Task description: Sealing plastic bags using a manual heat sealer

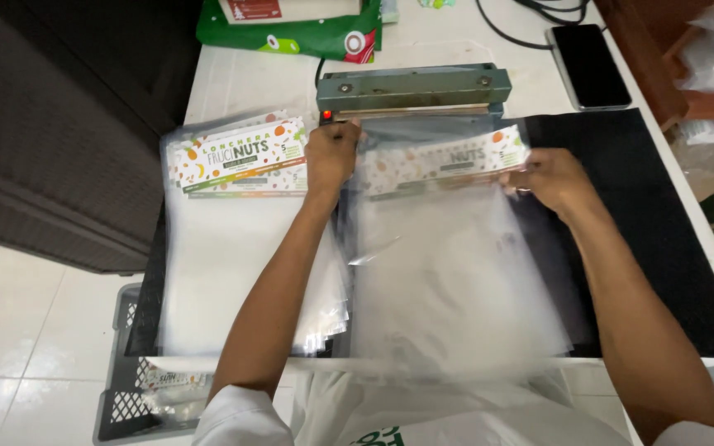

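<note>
a clear plastic bag (448, 272) with a white printed header strip dotted in orange and green lies on a black mat (663, 248), its top edge just before a green heat sealer (415, 87). the left hand (330, 153) pinches its top left corner, fingers curled; the right hand (551, 177) pinches the right edge. a stack of like bags (233, 248) lies beside it.

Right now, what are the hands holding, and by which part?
Both hands hold one clear plastic bag by its printed top edge: the left hand at its left corner, the right hand at its right corner.
</note>
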